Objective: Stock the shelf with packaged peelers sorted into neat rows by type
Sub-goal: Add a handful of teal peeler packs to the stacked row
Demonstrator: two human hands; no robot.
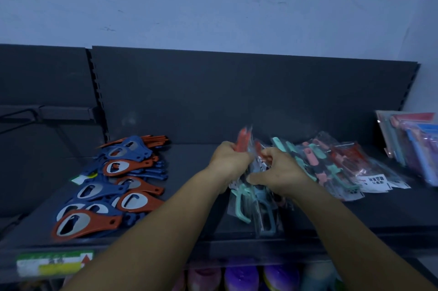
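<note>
1. Bundle of packaged peelers (251,186) mid-shelf, blurry, gripped by both the left hand (228,158) and right hand (279,172).
2. More packs (343,167) fanned out right; white label's writing unreadable.
3. Blue and orange bottle openers (113,184) left, price tag (53,264) on the shelf (189,219) edge, unreadable.

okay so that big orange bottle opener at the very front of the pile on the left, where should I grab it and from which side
Probably by its narrow handle, from the right. The orange bottle opener lies flat on the shelf with its wide head to the left and the handle pointing right, though the handle overlaps blue openers, so pinch it by its edges.
</note>
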